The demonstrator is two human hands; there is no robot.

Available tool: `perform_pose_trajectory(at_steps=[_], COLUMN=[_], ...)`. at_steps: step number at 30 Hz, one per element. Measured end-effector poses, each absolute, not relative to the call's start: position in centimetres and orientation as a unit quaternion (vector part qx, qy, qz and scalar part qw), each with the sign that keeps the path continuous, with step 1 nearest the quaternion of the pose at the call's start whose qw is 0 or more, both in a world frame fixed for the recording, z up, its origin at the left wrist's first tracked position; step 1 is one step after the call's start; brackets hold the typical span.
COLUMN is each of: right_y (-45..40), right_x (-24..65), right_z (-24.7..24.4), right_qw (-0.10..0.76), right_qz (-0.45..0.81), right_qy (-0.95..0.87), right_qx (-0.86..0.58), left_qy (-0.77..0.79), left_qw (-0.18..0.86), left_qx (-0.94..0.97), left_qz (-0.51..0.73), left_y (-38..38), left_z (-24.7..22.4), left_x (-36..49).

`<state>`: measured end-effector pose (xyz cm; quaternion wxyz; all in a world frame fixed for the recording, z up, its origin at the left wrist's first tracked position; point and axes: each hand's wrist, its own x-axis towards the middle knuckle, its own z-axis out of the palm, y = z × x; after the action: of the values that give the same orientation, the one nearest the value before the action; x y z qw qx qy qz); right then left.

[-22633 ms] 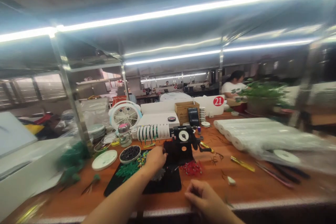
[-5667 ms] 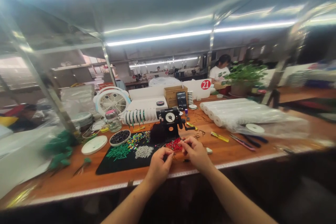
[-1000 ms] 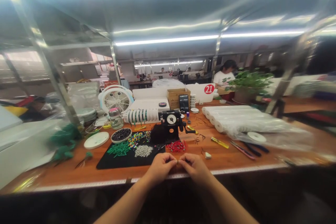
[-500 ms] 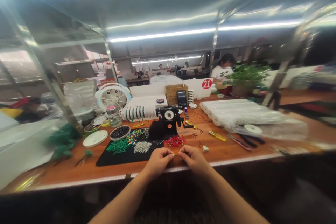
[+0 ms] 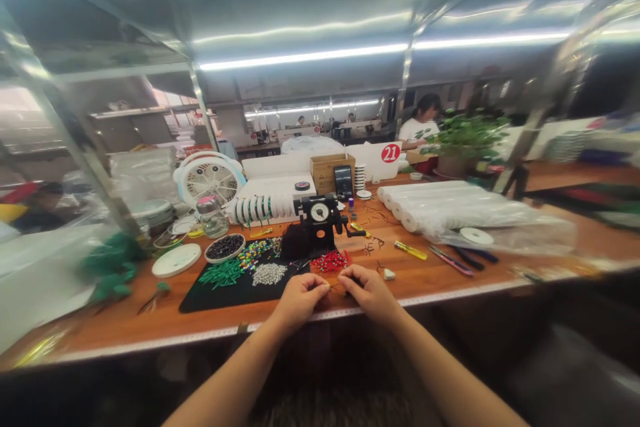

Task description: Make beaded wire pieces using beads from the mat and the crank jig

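Note:
My left hand [image 5: 301,298] is closed in a pinch near the table's front edge, on something too small to make out. Just right of it, my right hand [image 5: 369,292] pinches too; a thin dark strand seems to show between the fingertips. Beyond the hands lie red pieces [image 5: 331,261] in a pile. A black winding device [image 5: 320,217] with a dial and crank stands behind them, white spools [image 5: 265,210] on its shaft. On a black mat [image 5: 200,300] lie green pieces [image 5: 223,273], silvery pieces [image 5: 269,274] and multicoloured beads [image 5: 253,253].
A bowl of black pieces [image 5: 225,248], a white lid [image 5: 177,260], a glass jar [image 5: 215,223] and a fan [image 5: 210,181] stand left. At right are wrapped white rolls [image 5: 440,207], a yellow tool [image 5: 410,251] and pliers [image 5: 451,260]. A person [image 5: 419,127] sits beyond the table.
The whole view has shifted slightly. My hands remain pinched close together, and the right fingers look more curled, with a dark strand now visible between the hands.

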<state>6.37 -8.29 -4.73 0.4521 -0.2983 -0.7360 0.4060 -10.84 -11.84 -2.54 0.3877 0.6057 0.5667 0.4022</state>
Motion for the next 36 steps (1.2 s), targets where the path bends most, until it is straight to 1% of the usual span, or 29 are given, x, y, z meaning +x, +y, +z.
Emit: perform_pose_trajectory(at_steps=[4, 7, 9, 16, 22, 27, 32, 34, 36], right_y=[-8.5, -8.3, -8.1, -8.2, -8.3, -8.1, -8.1, -8.1, -8.1], right_x=[6.4, 6.1, 6.0, 5.9, 6.3, 6.3, 6.5, 6.5, 6.4], right_z=[-4.7, -5.1, -5.3, -5.3, -5.2, -5.1, -4.9, -4.9, -5.1], right_qw=[0.472, 0.458, 0.450, 0.439, 0.427, 0.432, 0.468, 0.475, 0.458], right_qz=[0.371, 0.318, 0.309, 0.344, 0.340, 0.350, 0.411, 0.405, 0.388], right_qy=[-0.743, -0.766, -0.771, -0.771, -0.782, -0.779, -0.724, -0.719, -0.735], right_qx=[-0.295, -0.320, -0.327, -0.309, -0.301, -0.289, -0.297, -0.306, -0.317], left_qy=[0.565, 0.561, 0.561, 0.573, 0.578, 0.576, 0.572, 0.572, 0.574], left_qw=[0.395, 0.394, 0.389, 0.356, 0.338, 0.346, 0.372, 0.377, 0.373], left_qx=[0.594, 0.595, 0.600, 0.624, 0.643, 0.642, 0.625, 0.620, 0.619], left_qz=[0.415, 0.419, 0.418, 0.394, 0.372, 0.368, 0.380, 0.382, 0.384], left_y=[-11.9, -11.8, -11.8, -12.1, -12.1, -12.1, -12.1, -12.1, -12.1], left_z=[-3.0, -3.2, -3.2, -2.7, -2.4, -2.1, -2.3, -2.3, -2.3], left_x=[-11.0, -11.0, -10.9, -10.8, -10.7, -10.8, -11.0, -11.0, -10.9])
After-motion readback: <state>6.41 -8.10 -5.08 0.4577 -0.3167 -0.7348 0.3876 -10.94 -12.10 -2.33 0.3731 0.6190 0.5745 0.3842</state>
